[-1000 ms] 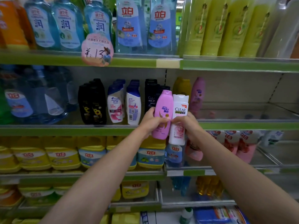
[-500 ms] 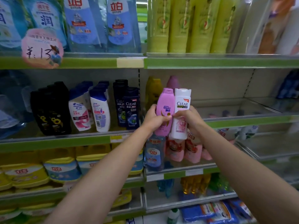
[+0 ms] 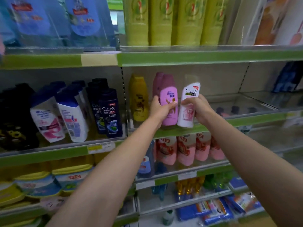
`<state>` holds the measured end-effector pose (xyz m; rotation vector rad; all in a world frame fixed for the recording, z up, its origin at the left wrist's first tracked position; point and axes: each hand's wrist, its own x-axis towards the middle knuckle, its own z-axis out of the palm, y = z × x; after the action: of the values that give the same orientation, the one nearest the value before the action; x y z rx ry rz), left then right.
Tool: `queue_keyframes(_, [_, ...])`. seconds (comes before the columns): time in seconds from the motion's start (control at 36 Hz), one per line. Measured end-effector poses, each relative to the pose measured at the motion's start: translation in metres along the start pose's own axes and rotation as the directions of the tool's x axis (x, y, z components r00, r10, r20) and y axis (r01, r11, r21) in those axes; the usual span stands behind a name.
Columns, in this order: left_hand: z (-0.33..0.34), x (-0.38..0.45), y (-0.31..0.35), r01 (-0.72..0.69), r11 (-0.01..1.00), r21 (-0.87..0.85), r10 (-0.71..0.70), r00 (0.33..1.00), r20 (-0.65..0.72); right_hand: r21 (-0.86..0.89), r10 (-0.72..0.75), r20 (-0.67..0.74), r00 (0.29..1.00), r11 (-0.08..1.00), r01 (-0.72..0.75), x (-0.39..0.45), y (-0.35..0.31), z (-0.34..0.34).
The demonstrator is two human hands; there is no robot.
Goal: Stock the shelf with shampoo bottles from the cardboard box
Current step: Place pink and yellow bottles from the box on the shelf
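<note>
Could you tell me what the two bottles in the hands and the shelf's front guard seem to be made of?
Pink bottle: opaque plastic, smooth, with a soft sheen. White bottle: the same, likely glossier, with a printed label. Shelf guard: clear and see-through with reflections, probably acrylic, possibly glass.

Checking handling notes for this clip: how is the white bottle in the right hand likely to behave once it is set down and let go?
The white bottle looks rigid: the right hand leaves no dent. Tall and narrow, it may tip if nudged. Its glossy surface could be slippery.
</note>
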<state>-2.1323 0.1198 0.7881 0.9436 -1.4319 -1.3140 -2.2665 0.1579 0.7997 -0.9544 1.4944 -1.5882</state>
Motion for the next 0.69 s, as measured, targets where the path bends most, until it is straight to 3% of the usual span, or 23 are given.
queue_keyframes(0.31, [0.008,0.031,-0.02,0.001,0.998,0.062,0.003,0.998,-0.067,0.005,-0.026,0.017,1.0,1.0,0.026,0.046,0.008,-0.023])
queue_keyframes(0.69, [0.008,0.037,-0.027,0.011,0.994,0.109,-0.008,1.0,-0.025,0.089,-0.147,0.044,0.988,0.986,0.143,0.112,0.021,-0.002])
